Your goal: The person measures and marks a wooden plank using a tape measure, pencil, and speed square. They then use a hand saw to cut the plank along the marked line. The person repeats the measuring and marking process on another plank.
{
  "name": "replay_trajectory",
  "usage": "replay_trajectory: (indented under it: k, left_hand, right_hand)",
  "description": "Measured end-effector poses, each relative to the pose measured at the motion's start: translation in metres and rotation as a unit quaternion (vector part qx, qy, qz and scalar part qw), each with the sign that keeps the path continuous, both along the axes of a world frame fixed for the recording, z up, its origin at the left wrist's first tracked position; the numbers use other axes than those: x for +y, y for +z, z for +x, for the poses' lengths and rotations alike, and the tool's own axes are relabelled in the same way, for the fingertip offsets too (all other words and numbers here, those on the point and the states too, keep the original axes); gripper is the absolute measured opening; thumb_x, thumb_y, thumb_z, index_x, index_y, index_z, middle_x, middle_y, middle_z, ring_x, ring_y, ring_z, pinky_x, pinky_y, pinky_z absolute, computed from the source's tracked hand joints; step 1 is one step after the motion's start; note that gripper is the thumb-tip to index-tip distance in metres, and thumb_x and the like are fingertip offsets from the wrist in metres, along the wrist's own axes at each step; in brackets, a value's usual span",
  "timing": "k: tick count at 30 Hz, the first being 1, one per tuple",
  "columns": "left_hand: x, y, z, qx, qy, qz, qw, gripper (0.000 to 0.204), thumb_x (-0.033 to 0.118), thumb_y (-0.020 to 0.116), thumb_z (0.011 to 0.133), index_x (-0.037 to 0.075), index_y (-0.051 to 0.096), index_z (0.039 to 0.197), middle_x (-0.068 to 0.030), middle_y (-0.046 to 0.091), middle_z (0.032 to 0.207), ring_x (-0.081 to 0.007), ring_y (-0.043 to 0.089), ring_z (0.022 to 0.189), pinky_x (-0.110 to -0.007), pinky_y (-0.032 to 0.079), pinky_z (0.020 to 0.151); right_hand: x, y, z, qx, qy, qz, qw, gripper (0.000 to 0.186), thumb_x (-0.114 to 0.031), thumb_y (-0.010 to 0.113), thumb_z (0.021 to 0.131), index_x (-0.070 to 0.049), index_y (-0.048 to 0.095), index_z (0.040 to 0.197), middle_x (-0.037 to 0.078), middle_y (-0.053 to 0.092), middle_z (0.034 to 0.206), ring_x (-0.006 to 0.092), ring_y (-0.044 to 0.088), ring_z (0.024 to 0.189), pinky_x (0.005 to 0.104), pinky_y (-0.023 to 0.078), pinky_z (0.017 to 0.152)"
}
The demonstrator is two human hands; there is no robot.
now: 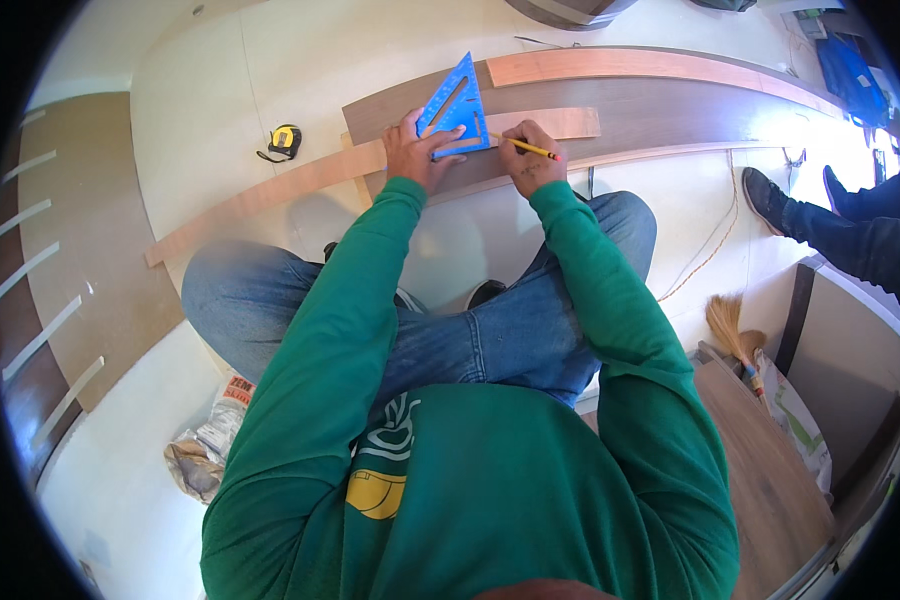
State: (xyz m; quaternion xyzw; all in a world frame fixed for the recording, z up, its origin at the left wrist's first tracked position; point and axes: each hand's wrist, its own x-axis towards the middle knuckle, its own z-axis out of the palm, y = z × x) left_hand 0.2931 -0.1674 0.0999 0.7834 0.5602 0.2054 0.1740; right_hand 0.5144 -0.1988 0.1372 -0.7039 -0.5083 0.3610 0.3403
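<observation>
A long, thin wooden strip (270,198) lies across a wide brown board (400,105), its left end reaching past the board. On the strip rests a blue triangular speed square (470,98), tilted a little. My left hand (418,152) grips the square by its lower left part, fingers and thumb pressing it against the wood. In my right hand (532,158) is a yellow pencil (532,148) with a red end. Its tip points left, at the square's right edge. Whether the tip touches the wood is too small to tell.
A yellow-and-black tape measure (285,138) lies left of the board. Another wooden strip (610,66) is on the board's far side. A person's legs (840,235) extend in from the right. A broom (732,325), brown panel (770,490) and plastic bag (225,420) sit nearer me.
</observation>
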Motion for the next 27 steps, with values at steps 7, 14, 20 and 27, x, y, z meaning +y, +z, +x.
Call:
replay_trajectory:
  k: [7, 14, 20, 27]
  left_hand:
    - [0.001, 0.000, 0.002, 0.001, 0.004, -0.002, 1.000, 0.057, 0.036, 0.096, 0.067, 0.041, 0.079, 0.121, -0.0183, 0.053, 0.146, -0.0400, 0.052, 0.123, -0.049, 0.044, 0.108]
    - [0.000, -0.004, 0.004, -0.008, 0.005, -0.008, 1.000, 0.056, 0.037, 0.096, 0.066, 0.041, 0.080, 0.120, -0.0166, 0.052, 0.147, -0.0383, 0.052, 0.122, -0.048, 0.045, 0.107]
    - [-0.003, -0.005, -0.002, -0.012, 0.003, -0.003, 1.000, 0.059, 0.036, 0.096, 0.067, 0.041, 0.078, 0.122, -0.0165, 0.053, 0.147, -0.0387, 0.050, 0.125, -0.048, 0.044, 0.108]
    - [0.002, 0.014, 0.000, -0.052, 0.007, -0.099, 0.994, 0.054, 0.031, 0.096, 0.070, 0.034, 0.079, 0.122, -0.0197, 0.051, 0.150, -0.0396, 0.050, 0.135, -0.049, 0.041, 0.116]
  right_hand:
    - [0.021, -0.006, -0.008, -0.020, -0.021, 0.039, 0.999, 0.019, -0.026, 0.075, 0.092, -0.008, 0.068, 0.092, 0.015, 0.074, 0.086, 0.0349, 0.074, 0.082, 0.0406, 0.059, 0.075]
    - [-0.003, 0.007, 0.005, -0.062, 0.022, -0.062, 0.996, 0.023, -0.030, 0.072, 0.093, -0.007, 0.068, 0.091, 0.018, 0.074, 0.087, 0.0368, 0.073, 0.086, 0.0449, 0.058, 0.078]
    - [-0.001, 0.020, 0.030, -0.063, -0.022, -0.082, 0.994, 0.030, -0.033, 0.066, 0.092, -0.003, 0.066, 0.088, 0.022, 0.073, 0.085, 0.0386, 0.073, 0.086, 0.0478, 0.057, 0.079]
    - [0.038, -0.061, 0.070, 0.151, -0.231, -0.246, 0.929, 0.029, -0.025, 0.059, 0.090, 0.001, 0.069, 0.099, 0.028, 0.074, 0.096, 0.0441, 0.072, 0.095, 0.0485, 0.057, 0.088]
